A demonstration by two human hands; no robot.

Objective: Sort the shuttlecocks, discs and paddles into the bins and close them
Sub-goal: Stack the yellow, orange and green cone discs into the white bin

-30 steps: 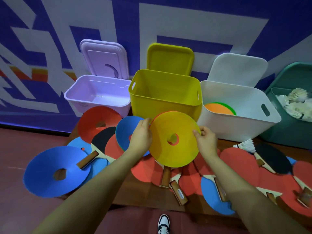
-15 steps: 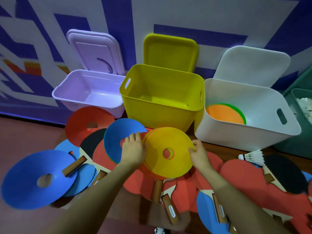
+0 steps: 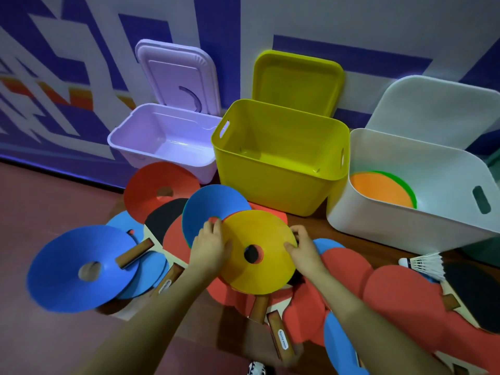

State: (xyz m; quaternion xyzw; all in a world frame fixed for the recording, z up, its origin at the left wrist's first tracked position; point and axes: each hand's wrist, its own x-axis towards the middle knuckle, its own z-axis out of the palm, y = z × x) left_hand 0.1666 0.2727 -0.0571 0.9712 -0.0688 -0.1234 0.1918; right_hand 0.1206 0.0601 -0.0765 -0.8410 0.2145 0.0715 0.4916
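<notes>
Lowered since a second ago, the flat yellow plastic disc with a centre hole (image 3: 259, 250) now lies nearly level over the pile of red rubber-faced paddles (image 3: 343, 269) instead of tilted up toward the bins. Below the grip, a wooden paddle handle (image 3: 281, 336) carries a white label whose print is too small to read. Left of the grip a blue disc (image 3: 213, 209) overlaps the yellow one; beyond it stand the open yellow plastic bin (image 3: 278, 190), lilac bin (image 3: 162, 147) and white bin (image 3: 405, 226), the last holding an orange disc (image 3: 381, 190). The left hand (image 3: 209, 249) and right hand (image 3: 304, 249) pinch opposite edges, fingers curled over the rim.
</notes>
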